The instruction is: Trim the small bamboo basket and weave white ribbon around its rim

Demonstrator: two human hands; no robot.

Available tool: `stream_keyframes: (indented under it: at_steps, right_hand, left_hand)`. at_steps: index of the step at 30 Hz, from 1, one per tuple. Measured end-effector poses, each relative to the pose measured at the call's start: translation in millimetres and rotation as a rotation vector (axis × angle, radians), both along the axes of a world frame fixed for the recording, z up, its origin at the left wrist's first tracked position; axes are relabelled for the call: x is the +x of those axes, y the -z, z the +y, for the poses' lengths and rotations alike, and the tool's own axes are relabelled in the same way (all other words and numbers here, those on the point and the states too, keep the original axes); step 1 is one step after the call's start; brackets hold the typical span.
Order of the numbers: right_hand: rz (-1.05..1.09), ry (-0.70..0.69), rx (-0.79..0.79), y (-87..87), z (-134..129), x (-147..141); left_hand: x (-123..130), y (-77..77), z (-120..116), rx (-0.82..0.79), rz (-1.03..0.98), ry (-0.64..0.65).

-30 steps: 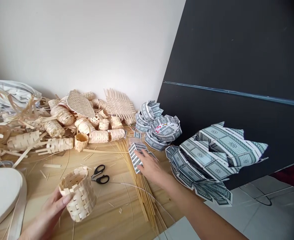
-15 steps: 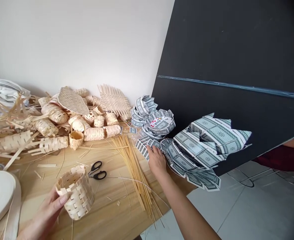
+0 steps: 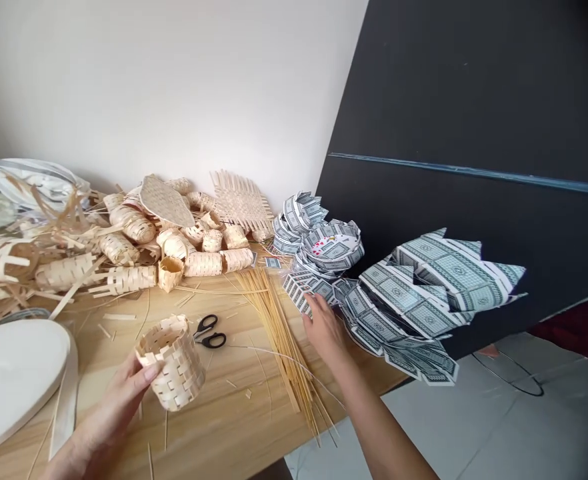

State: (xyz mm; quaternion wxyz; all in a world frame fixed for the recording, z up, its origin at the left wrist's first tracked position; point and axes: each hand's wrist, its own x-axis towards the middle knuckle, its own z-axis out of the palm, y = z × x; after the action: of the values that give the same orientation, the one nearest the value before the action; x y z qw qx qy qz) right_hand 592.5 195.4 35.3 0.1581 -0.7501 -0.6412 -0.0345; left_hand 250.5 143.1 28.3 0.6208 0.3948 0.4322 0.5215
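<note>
My left hand [image 3: 108, 415] holds a small woven bamboo basket [image 3: 172, 363] upright, with the fingers around its lower side. My right hand [image 3: 325, 329] has its fingertips on a strip of folded playing cards [image 3: 300, 293], whose blue-grey backs face up. That strip lies against a round bowl of folded cards [image 3: 334, 245] and a large folded-card construction [image 3: 424, 293]. Black-handled scissors [image 3: 209, 332] lie on the wooden table [image 3: 234, 427] between my hands, and a bundle of thin bamboo sticks [image 3: 279, 340] lies just left of my right hand.
Woven bamboo tubes and loose strips [image 3: 124, 250] heap up at the back left against a white wall [image 3: 164, 87]. A white oval board [image 3: 14, 380] sits at the front left. A tall black panel [image 3: 464, 120] leans at the right, above a tiled floor [image 3: 489, 413].
My right hand has moved right from the bamboo sticks toward the large card construction, and the card strip now lies flatter against the card pile. My left hand still holds the basket.
</note>
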Motion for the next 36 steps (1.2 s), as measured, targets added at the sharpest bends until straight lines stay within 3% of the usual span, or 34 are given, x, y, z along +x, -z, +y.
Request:
stream_keyframes:
  at_steps: [4,8,11,14,17,20,22,28,31,36]
  right_hand:
    - [0.101,-0.309,0.014,8.8,-33,-11]
    - [0.198,-0.370,0.085,5.8,-52,-7]
    - [0.314,-0.403,0.114,-10.6,-64,-13]
    - [0.498,-0.496,0.165,-34.2,-79,-38]
    - [0.593,-0.636,0.164,-54.4,-87,-69]
    - [0.461,-0.704,0.010,-62.3,-76,-91]
    - [0.297,-0.686,-0.077,-58.8,-57,-102]
    - [0.106,-0.775,-0.232,-27.0,2,-135]
    - [0.053,-0.840,-0.287,-14.5,17,-146]
    - [0.063,-0.835,-0.318,-2.9,32,-149]
  left_hand:
    - [-9,2.0,9,0.138,0.065,-0.016]
    - [-18,-9.7,14,0.275,0.189,-0.091]
    - [-18,-31.3,5,0.375,0.276,-0.150]
    - [-11,-53.2,-12,0.435,0.301,-0.075]
    - [-1,-63.2,-29,0.442,0.267,-0.022]
    - [1,-60.0,-41,0.441,0.211,-0.037]
    - [-3,-54.7,-47,0.414,0.190,-0.052]
    - [-39,-46.3,-75,0.329,0.127,-0.265]
    - [-63,-45.6,-96,0.274,0.042,-0.342]
    - [-99,-43.8,-131,0.216,0.026,-0.491]
